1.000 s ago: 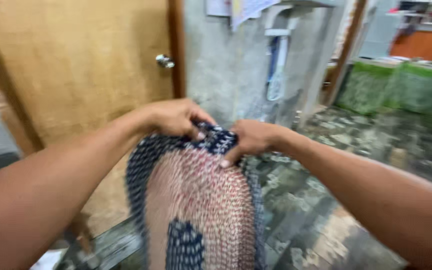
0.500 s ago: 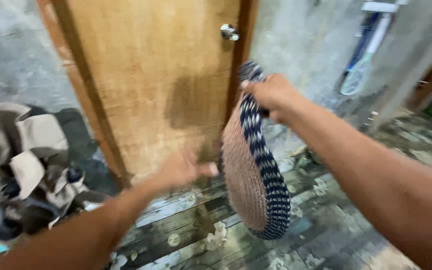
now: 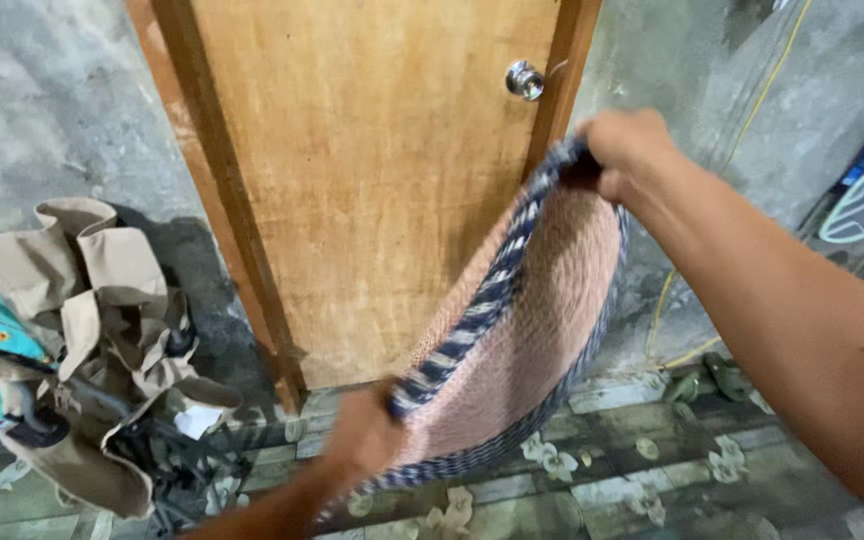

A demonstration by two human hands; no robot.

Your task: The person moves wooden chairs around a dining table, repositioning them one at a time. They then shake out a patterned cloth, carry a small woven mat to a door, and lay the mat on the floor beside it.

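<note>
Right hand [image 3: 630,150] pinching the top edge of the pink and navy woven rug [image 3: 532,330], left hand [image 3: 364,435] gripping its lower edge, and the rug hangs slanted in front of the wooden door [image 3: 372,180], above the tiled floor [image 3: 652,480].

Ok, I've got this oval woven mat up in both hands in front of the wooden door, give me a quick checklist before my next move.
1. Right hand grips the top edge of the oval pink woven mat with dark blue border: ok.
2. Left hand holds the lower edge: ok.
3. Mat off the patterned tile floor: ok.
4. Wooden door shut: cannot tell.
5. Beige cloth pile apart from the mat: ok.
</note>
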